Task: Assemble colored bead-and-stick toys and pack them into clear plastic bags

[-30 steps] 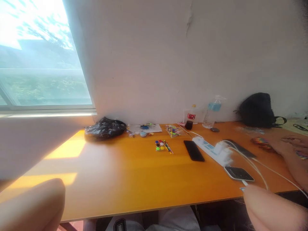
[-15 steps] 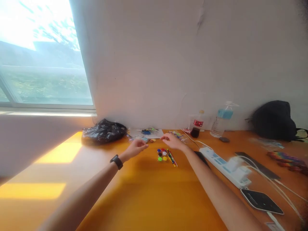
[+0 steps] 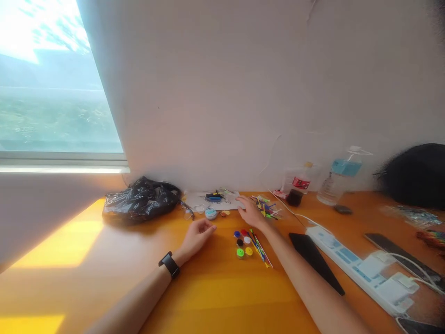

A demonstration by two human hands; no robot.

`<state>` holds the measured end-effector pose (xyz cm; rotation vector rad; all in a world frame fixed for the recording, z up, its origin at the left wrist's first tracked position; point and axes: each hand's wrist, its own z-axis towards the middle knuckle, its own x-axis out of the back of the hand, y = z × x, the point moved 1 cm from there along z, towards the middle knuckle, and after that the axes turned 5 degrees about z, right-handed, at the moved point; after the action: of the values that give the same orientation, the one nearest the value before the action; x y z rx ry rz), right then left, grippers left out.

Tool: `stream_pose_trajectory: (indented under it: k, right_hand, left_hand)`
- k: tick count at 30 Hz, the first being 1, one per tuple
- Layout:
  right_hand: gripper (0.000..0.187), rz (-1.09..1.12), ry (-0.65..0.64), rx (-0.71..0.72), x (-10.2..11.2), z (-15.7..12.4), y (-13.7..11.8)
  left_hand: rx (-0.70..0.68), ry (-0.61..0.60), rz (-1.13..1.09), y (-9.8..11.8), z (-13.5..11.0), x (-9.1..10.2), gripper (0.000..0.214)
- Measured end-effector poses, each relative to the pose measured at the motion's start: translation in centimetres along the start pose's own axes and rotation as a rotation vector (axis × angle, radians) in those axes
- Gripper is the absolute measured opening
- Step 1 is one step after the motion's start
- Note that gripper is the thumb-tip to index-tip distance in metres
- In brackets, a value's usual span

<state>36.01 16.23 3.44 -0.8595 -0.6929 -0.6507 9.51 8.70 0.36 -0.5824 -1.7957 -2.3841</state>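
My left hand (image 3: 197, 235), with a black watch on the wrist, rests on the orange table (image 3: 104, 278) with its fingers loosely curled and nothing in them. It lies left of a cluster of small coloured caps (image 3: 242, 242) and thin coloured sticks (image 3: 260, 245). My right hand (image 3: 251, 211) reaches further back with its fingers stretched out flat, between a white sheet with small parts (image 3: 215, 200) and a pile of coloured sticks (image 3: 267, 206). It holds nothing.
A crumpled black plastic bag (image 3: 141, 203) lies at the back left. Right of my arm lie a black phone (image 3: 314, 260) and a white power strip (image 3: 361, 269) with chargers. A small bottle (image 3: 298, 185), a water bottle (image 3: 335, 183) and a black bag (image 3: 417, 174) stand by the wall.
Both arms came up from the table's near edge and reached toward the back. In the last half second my left hand lowered onto the table and my view shifted left and closer.
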Motion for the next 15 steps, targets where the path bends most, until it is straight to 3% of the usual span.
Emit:
stream_pose_trajectory:
  k: [4, 9, 12, 15]
  right_hand:
    - [0.047, 0.172, 0.133, 0.092, 0.8, 0.6, -0.8]
    - [0.035, 0.292, 0.150, 0.115, 1.3, 0.5, -2.5]
    - [0.022, 0.437, 0.189, 0.010, 1.7, 0.5, -3.9]
    - [0.020, 0.693, 0.153, -0.127, 2.0, 0.5, -6.1]
  left_hand:
    - [0.037, -0.017, -0.025, -0.2, 0.0, 0.1, 0.043]
    - [0.057, -0.004, -0.060, 0.5, -0.3, 0.2, 0.042]
    - [0.060, 0.070, -0.110, 1.2, -0.5, 0.4, 0.044]
    - [0.090, 0.231, -0.191, 1.4, -0.5, 1.0, 0.056]
